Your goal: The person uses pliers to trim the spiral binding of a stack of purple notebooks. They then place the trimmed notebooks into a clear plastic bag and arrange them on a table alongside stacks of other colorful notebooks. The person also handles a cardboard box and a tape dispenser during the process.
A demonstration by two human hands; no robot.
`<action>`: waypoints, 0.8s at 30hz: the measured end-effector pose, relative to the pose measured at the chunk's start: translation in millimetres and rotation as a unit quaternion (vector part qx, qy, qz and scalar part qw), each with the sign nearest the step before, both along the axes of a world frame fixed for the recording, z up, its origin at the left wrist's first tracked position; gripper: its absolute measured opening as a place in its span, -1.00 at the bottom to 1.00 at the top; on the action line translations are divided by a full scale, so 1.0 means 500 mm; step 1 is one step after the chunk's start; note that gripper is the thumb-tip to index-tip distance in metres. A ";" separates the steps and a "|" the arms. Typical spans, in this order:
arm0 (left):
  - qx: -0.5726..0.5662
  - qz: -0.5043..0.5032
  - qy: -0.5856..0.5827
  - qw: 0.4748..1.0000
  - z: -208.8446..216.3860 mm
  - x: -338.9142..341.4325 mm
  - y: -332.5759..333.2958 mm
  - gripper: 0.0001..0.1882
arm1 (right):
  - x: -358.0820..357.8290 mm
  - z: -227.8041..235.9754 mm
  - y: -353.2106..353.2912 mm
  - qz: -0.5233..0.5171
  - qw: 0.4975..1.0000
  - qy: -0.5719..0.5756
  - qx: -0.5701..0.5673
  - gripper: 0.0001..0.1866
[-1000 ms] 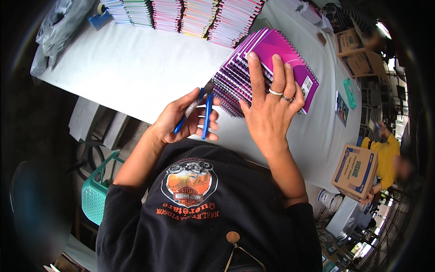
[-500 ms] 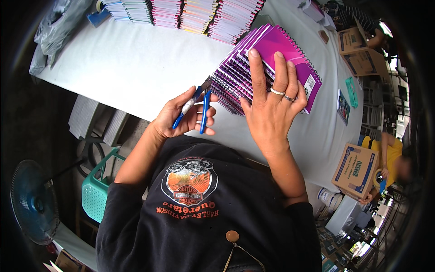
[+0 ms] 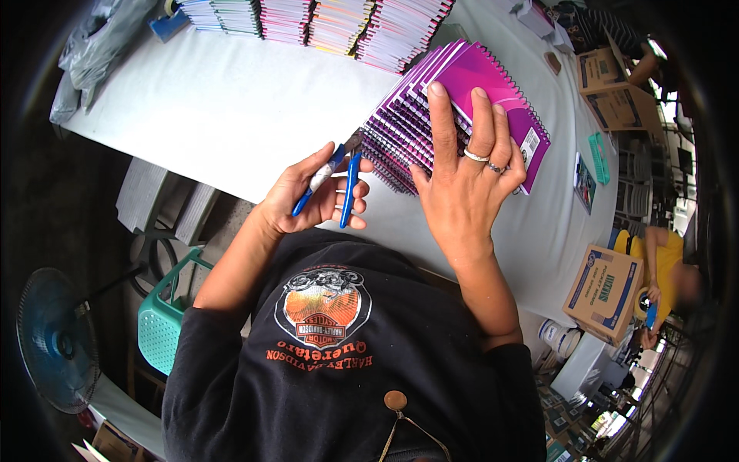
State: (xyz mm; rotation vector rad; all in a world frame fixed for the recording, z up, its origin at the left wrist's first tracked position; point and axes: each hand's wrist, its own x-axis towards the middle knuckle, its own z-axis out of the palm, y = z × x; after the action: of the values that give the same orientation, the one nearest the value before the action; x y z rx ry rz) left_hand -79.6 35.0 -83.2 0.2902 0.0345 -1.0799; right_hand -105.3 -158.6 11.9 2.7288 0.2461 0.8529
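Note:
My left hand (image 3: 289, 198) is closed around a pair of pliers (image 3: 349, 192) with blue handles, one handle wrapped in something whitish. The handles stand apart, and the dark jaws meet the wire coils at the near-left corner of the notebooks. Those spiral notebooks (image 3: 500, 92), purple with black wire bindings, lie fanned in an overlapping stack on the table. My right hand (image 3: 462, 196), wearing rings, rests on top of them with its fingers stretched and apart. Its palm hides part of the stack.
Tall rows of bound notebooks (image 3: 339, 23) line the table's far edge. A grey plastic bag (image 3: 100, 54) sits far left. On the right are a green basket (image 3: 598, 158) and cardboard boxes (image 3: 604, 292), with a person in yellow (image 3: 668, 266) beside them. A green stool (image 3: 162, 331) and fan (image 3: 58, 339) stand left.
Both hands, the pliers and the notebooks keep nearly the same places, with a very slight shift of the whole view. At the right, the person in yellow has moved their arms.

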 end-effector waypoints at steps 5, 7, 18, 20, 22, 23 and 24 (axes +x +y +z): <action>-0.010 -0.012 0.018 1.000 -0.003 0.004 0.003 -0.41 | -0.001 -0.002 0.000 -0.002 1.000 -0.003 -0.005 0.13; -0.086 -0.032 0.019 0.996 -0.021 0.015 0.006 -0.44 | -0.001 -0.001 0.001 -0.003 1.000 -0.004 -0.005 0.13; 0.190 0.015 -0.054 0.980 0.024 -0.005 -0.010 -0.39 | -0.002 0.001 0.000 0.001 1.000 0.004 -0.004 0.13; 0.191 -0.002 -0.055 0.980 0.021 0.002 0.000 -0.42 | -0.002 0.001 0.001 0.000 1.000 0.003 -0.002 0.13; 0.285 -0.018 -0.117 0.951 0.023 0.003 0.005 -0.44 | -0.003 0.000 0.003 -0.003 1.000 0.001 -0.010 0.14; 0.467 -0.021 -0.294 0.834 0.024 0.002 -0.005 -0.49 | -0.002 0.000 0.004 0.000 1.000 0.002 -0.005 0.14; 0.574 -0.001 -0.422 0.701 0.019 -0.008 -0.016 -0.48 | -0.001 0.000 0.005 0.004 1.000 0.002 -0.001 0.14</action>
State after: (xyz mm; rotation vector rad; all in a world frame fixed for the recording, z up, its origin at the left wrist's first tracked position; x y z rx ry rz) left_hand -83.6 27.1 -73.7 1.9157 -0.1255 -0.7019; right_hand -106.0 -155.9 12.0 2.7304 0.2592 0.8490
